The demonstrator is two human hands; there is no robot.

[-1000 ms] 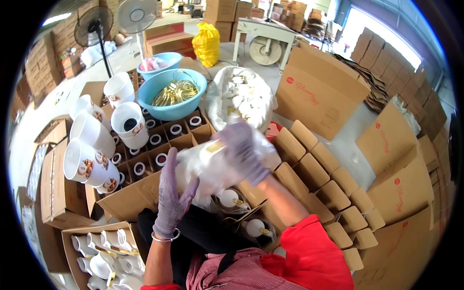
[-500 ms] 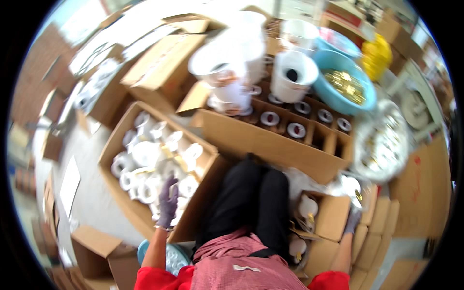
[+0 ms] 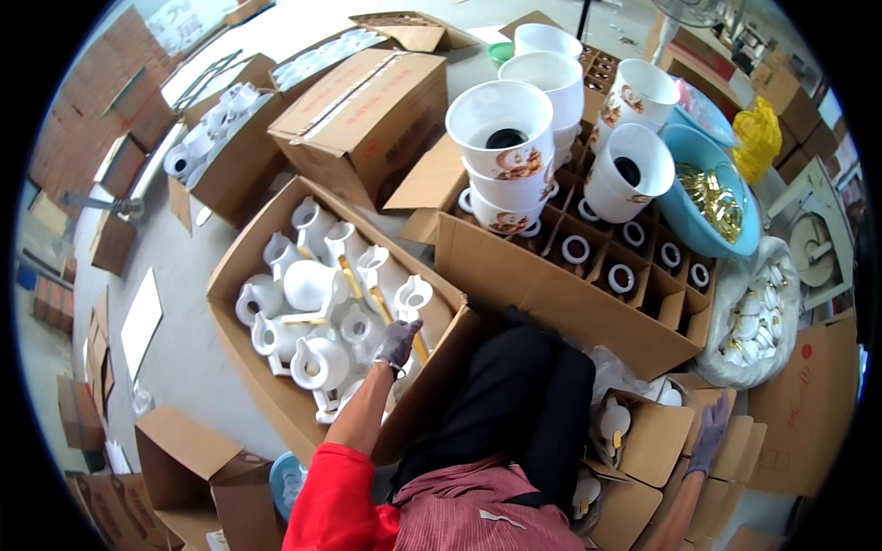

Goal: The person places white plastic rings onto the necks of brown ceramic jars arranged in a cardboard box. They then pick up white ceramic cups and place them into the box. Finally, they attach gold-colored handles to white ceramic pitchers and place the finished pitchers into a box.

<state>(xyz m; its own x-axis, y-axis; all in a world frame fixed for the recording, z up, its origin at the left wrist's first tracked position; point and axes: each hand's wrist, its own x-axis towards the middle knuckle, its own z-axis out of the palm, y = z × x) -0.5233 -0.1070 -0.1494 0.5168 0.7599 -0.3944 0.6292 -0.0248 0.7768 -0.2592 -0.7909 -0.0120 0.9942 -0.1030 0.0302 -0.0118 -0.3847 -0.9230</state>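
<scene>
Change: since half a second ago the left hand (image 3: 399, 342) has advanced from the near-left carton edge into the open carton (image 3: 241, 275).
Left hand: gloved, fingers curled over a white jug (image 3: 412, 297) with gold handle; closure cannot be confirmed.
Right hand (image 3: 709, 432): gloved, resting on flat carton stacks (image 3: 735, 459) at near right; fingers extended, holding nothing.
Meaning: a pick from the jug carton appears to be in hand.
Surroundings: divided carton (image 3: 560, 294) beyond the knees, stacked white buckets (image 3: 501, 138), blue basin (image 3: 712, 188).
Obstruction: neighbouring jugs crowd the grip.

Grey concrete floor (image 3: 197, 303) carries open cardboard boxes (image 3: 266, 367) and a teal basin (image 3: 712, 197).
</scene>
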